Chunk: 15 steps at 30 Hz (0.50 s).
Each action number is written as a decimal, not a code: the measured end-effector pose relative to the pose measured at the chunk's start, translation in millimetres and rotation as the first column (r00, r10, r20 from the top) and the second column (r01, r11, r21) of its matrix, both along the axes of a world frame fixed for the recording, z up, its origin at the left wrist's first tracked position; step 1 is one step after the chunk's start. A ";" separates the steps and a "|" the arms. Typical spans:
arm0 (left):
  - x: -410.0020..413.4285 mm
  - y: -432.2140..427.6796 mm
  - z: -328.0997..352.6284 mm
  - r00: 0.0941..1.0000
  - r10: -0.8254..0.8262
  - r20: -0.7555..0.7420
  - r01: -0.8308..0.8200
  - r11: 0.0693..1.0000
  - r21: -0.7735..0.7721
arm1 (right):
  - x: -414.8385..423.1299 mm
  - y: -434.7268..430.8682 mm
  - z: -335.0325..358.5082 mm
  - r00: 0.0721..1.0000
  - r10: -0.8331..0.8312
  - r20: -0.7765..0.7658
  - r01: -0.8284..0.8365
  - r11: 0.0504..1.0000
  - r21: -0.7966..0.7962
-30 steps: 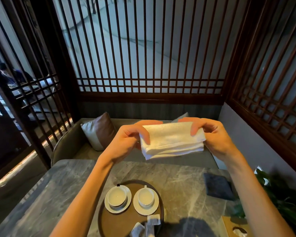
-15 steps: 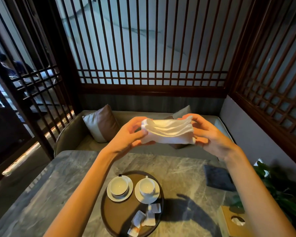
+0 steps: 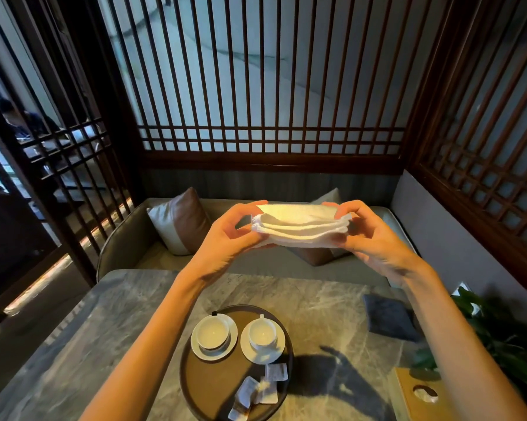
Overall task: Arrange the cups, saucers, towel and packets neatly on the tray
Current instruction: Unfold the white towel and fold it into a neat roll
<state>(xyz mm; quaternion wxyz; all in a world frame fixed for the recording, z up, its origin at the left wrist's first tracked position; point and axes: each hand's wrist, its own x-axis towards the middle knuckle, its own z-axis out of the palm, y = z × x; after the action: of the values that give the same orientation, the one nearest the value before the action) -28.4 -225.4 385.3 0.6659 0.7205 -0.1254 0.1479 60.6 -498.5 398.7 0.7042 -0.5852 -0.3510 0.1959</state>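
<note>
A folded white towel (image 3: 300, 226) is held flat in the air above the table, its layered edge facing me. My left hand (image 3: 225, 238) pinches its left end and my right hand (image 3: 374, 238) pinches its right end. Below, a round brown tray (image 3: 209, 381) sits on the marble table. On the tray's far half stand two white cups on saucers, the left cup (image 3: 212, 332) and the right cup (image 3: 262, 334), side by side. Several small white packets (image 3: 260, 390) lie scattered on the tray's near right part.
A dark grey cloth square (image 3: 388, 317) lies on the table (image 3: 89, 344) at the right. A wooden tissue box (image 3: 423, 396) sits at the near right corner beside a green plant (image 3: 505, 338). A sofa with cushions (image 3: 180, 223) and wooden lattice screens lie beyond the table.
The towel has turned from facing me to lying flat, edge toward me, and both hands have regripped its ends. The view has tilted down, showing more of the tray and packets.
</note>
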 end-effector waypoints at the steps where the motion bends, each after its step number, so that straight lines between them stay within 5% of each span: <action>1: -0.5 -0.2 1.0 1.000 0.005 0.013 -0.005 1.000 0.005 | 0.6 -0.4 -0.4 1.000 0.006 0.025 -0.006 1.000 0.005; 6: -1.0 -5.5 3.2 0.999 -0.004 0.053 0.008 0.998 -0.066 | 5.6 0.4 -3.6 0.997 -0.003 0.073 0.002 1.000 0.024; 10: 1.6 -9.3 1.1 0.999 0.028 0.039 -0.024 0.995 -0.095 | 5.5 8.3 -5.8 0.968 -0.082 0.237 0.109 0.989 -0.104; 15: 7.0 -1.3 -0.3 0.969 -0.116 -0.218 0.075 0.979 -0.188 | 9.9 12.9 -10.6 0.936 -0.301 0.181 0.324 0.939 -0.114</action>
<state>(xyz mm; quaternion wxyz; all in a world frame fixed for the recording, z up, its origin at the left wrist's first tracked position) -21.3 -226.6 385.0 0.7439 0.6634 -0.0691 0.0428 70.5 -485.7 388.1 0.6524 -0.6961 -0.2940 0.0579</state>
